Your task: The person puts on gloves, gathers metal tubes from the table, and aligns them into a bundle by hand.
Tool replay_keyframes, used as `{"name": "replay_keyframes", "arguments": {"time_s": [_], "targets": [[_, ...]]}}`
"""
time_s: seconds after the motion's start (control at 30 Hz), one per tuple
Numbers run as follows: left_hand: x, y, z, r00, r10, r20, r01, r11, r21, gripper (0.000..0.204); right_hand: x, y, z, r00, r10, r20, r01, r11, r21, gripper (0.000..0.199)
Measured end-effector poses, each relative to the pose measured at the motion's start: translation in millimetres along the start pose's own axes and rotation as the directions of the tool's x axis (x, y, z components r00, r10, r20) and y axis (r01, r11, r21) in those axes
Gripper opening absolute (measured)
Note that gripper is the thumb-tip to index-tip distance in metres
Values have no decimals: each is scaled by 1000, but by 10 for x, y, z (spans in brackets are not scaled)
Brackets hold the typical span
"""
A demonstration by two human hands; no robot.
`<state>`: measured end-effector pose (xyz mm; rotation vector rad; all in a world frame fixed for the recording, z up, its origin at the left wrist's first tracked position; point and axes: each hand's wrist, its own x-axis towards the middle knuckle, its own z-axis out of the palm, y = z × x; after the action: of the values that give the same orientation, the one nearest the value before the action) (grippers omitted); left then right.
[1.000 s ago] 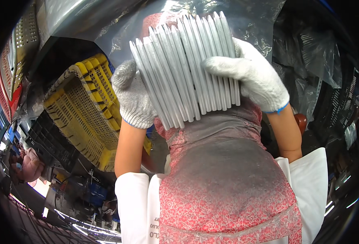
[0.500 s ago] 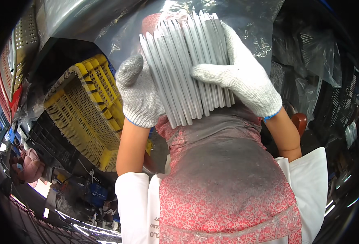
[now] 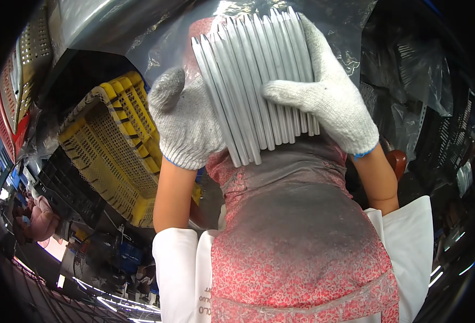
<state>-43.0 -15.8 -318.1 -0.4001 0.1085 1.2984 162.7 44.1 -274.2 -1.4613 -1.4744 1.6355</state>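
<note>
Both my hands wear white knitted gloves and hold a fanned stack of several thin grey metal plates [image 3: 253, 81] in front of my chest. My left hand [image 3: 186, 121] supports the stack from its left side and underneath. My right hand [image 3: 329, 99] lies over the right part of the stack, fingers spread across the plates' edges. The plates stand on edge, leaning slightly left. Below them is my red flowered apron [image 3: 296, 253], dusty grey at the top.
A stack of yellow perforated plastic crates [image 3: 114, 145] sits at my left, with dark crates [image 3: 60, 188] below it. Clear plastic sheeting [image 3: 157, 32] hangs behind the plates. Black crates and plastic bags [image 3: 442, 134] fill the right side.
The stack has shifted a little left and up in view. My right hand has slid further over the plates toward their middle.
</note>
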Motion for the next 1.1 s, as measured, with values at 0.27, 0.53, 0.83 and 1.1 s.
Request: {"name": "replay_keyframes", "arguments": {"time_s": [0.27, 0.53, 0.83, 1.1], "targets": [[26, -3, 30, 1000, -16, 5, 16, 998, 67, 73, 8, -16, -67, 996, 61, 71, -73, 982, 175, 87], [78, -11, 25, 997, -31, 71, 28, 999, 38, 74, 9, -34, -23, 997, 30, 74, -42, 985, 167, 89], [102, -47, 20, 986, -63, 155, 66, 998, -18, 74, 22, -67, -5, 993, 81, 89, -94, 983, 158, 87], [122, -247, 197, 918, 293, -269, -92, 814, 574, 85, 84, -93, -45, 982, 136, 131, -169, 942, 288, 89]]}}
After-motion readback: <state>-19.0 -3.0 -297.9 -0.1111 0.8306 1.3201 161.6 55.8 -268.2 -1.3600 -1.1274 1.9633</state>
